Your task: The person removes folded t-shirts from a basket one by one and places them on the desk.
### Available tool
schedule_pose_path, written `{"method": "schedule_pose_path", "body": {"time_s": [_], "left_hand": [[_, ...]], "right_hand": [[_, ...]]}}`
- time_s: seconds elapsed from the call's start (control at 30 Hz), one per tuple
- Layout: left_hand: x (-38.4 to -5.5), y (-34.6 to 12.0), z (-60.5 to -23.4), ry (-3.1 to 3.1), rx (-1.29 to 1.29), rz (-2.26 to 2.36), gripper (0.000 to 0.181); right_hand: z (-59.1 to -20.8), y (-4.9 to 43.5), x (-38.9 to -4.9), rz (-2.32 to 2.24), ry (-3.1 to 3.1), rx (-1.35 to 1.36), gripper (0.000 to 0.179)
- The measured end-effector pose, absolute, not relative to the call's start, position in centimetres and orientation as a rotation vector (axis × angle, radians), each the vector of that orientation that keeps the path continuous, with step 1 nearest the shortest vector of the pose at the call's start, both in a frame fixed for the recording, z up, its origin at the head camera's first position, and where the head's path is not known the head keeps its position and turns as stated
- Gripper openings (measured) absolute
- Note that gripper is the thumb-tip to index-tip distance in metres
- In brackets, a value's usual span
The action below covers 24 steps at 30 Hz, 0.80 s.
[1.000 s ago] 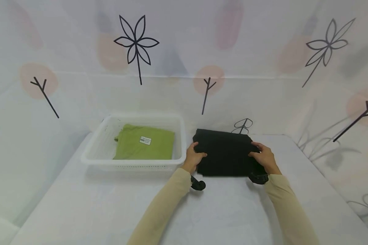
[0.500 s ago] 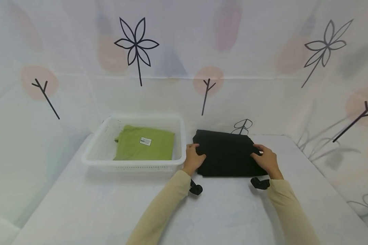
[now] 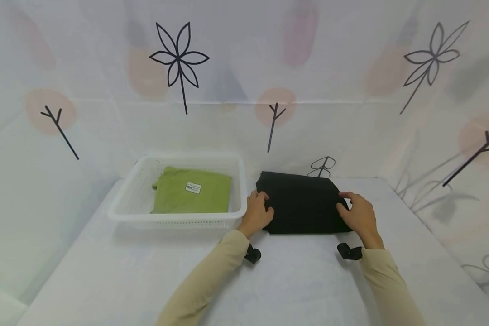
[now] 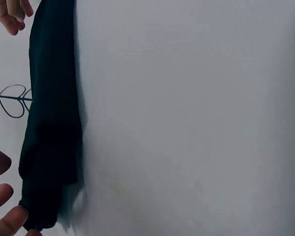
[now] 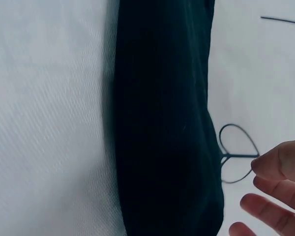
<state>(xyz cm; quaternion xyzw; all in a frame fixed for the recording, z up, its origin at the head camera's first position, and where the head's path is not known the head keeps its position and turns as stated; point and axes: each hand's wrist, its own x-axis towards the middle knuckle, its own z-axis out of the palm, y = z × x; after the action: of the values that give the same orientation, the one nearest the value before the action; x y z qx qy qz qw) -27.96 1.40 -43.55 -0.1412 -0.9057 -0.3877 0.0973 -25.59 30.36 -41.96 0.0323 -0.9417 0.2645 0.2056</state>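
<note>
Shifted toward 5 o'clock since earlier: right hand, fingers parted, grasping nothing.
Folded black cloth on worktop, white basket at its 9 o'clock; left hand at the cloth's 9 o'clock edge, loosely spread; contact I cannot tell.

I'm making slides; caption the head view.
Left hand and right hand at opposite sides of a folded black cloth, beside a white basket holding green cloth.
</note>
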Motion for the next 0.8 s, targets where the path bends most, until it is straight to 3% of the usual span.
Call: {"method": "schedule_pose_path", "body": {"time_s": [0.47,0.8], "left_hand": [[-24.8,0.7,-41.7,-2.795,-0.654,-0.830,0.027],[-22.6,-0.3,-40.6,-2.690,-0.783,-0.894,0.025]], "right_hand": [[-41.2,29.2,-22.9,0.690,-2.563,0.215,0.034],[-40.2,27.2,-20.9,0.741,-2.482,0.319,0.034]]}}
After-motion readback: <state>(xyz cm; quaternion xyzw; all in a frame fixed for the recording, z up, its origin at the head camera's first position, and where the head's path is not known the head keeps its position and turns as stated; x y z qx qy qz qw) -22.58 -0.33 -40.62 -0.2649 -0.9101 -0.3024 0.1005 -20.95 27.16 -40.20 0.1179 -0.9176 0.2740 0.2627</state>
